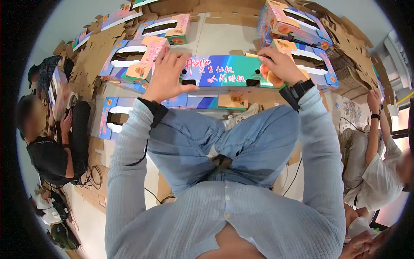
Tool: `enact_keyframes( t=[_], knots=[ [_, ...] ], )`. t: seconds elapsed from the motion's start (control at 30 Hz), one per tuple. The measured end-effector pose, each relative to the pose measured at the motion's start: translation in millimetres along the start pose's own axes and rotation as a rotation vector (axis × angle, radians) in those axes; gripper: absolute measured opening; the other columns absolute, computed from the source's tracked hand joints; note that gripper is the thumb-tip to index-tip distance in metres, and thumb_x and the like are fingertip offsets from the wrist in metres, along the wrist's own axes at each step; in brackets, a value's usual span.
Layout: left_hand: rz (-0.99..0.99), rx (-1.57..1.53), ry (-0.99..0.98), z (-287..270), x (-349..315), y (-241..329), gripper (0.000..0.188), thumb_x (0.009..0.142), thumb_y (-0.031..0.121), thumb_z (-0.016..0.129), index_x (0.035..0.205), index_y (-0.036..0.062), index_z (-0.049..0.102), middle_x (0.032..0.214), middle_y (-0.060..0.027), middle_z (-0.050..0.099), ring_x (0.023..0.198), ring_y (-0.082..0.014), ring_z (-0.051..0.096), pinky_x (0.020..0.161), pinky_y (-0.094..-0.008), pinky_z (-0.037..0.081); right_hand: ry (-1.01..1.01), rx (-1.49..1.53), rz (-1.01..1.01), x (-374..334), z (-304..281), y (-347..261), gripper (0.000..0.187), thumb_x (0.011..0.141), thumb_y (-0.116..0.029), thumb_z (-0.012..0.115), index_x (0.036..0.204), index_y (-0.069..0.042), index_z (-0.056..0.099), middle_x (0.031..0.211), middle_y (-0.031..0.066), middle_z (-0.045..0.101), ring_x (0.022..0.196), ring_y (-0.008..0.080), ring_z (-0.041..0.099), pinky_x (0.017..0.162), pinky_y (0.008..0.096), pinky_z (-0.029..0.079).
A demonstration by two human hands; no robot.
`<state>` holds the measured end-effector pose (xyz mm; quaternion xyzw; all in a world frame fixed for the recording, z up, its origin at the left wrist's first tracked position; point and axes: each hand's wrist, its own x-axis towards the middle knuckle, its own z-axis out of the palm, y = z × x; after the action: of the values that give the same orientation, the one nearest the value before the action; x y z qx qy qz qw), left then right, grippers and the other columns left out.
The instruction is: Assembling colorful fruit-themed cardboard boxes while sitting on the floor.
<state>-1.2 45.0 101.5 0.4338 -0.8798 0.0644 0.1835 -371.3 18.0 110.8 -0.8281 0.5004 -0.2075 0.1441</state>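
Note:
In front of me is a printed cardboard carton (228,69) in blue, green and pink, with peach pictures and small holes in its panel. My left hand (169,77) grips the carton's left end, its fingers spread over the far edge and its thumb along the near edge. At the right end, my right hand (282,65) holds the carton with bent fingers over the top edge, above a printed peach. The underside of the carton and the fingertips on its far side are hidden.
Matching cartons with cut-out tops stand at left (129,58) and right (308,64). Flattened cardboard (92,60) is piled beyond. A person in black (51,157) sits at left, and one in a white shirt (381,181) at right. Cables (293,183) cross the floor.

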Motion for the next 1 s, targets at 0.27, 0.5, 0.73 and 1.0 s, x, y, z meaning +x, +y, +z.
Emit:
enact_keyframes(
  t=[0.27, 0.5, 0.73, 1.0],
  knots=[
    [0.024, -0.018, 0.064, -2.1, -25.8, 13.9, 0.094, 0.058, 0.055, 0.079, 0.131, 0.0074, 0.046, 0.122, -0.0129, 0.049, 0.119, -0.0332, 0.044, 0.105, -0.0491, 0.026, -0.403, 0.259, 0.024, 9.2, -17.5, 1.4, 0.039, 0.097, -0.036, 0.053, 0.113, -0.002, 0.064, 0.104, 0.0085, 0.068, 0.098, 0.0182, 0.061, 0.088, 0.0300, 0.046],
    [0.020, -0.022, 0.082, -4.9, -27.0, 19.2, 0.097, 0.054, 0.049, 0.082, 0.133, 0.0059, 0.045, 0.121, -0.0129, 0.049, 0.116, -0.0317, 0.046, 0.106, -0.0492, 0.026, -0.302, 0.060, -0.054, 2.8, -15.9, -5.4, 0.038, 0.096, -0.036, 0.051, 0.112, -0.005, 0.065, 0.109, 0.0122, 0.068, 0.101, 0.0277, 0.063, 0.088, 0.0357, 0.048],
    [0.048, 0.008, 0.101, -9.3, -26.3, 25.6, 0.098, 0.054, 0.046, 0.084, 0.135, 0.0092, 0.044, 0.126, -0.0142, 0.047, 0.120, -0.0321, 0.044, 0.103, -0.0516, 0.028, -0.173, -0.077, -0.123, -2.9, -13.0, -17.3, 0.029, 0.094, -0.032, 0.051, 0.106, -0.011, 0.067, 0.097, 0.0122, 0.069, 0.090, 0.0346, 0.063, 0.079, 0.0434, 0.050],
    [0.010, -0.023, 0.073, -3.4, -31.7, 20.8, 0.092, 0.057, 0.040, 0.080, 0.138, 0.0145, 0.043, 0.129, -0.0115, 0.047, 0.123, -0.0304, 0.042, 0.105, -0.0515, 0.026, 0.091, 0.025, 0.006, -15.7, 10.5, -22.7, 0.024, 0.092, -0.027, 0.054, 0.105, -0.011, 0.065, 0.091, 0.0120, 0.068, 0.085, 0.0333, 0.064, 0.073, 0.0415, 0.051]
  ],
)
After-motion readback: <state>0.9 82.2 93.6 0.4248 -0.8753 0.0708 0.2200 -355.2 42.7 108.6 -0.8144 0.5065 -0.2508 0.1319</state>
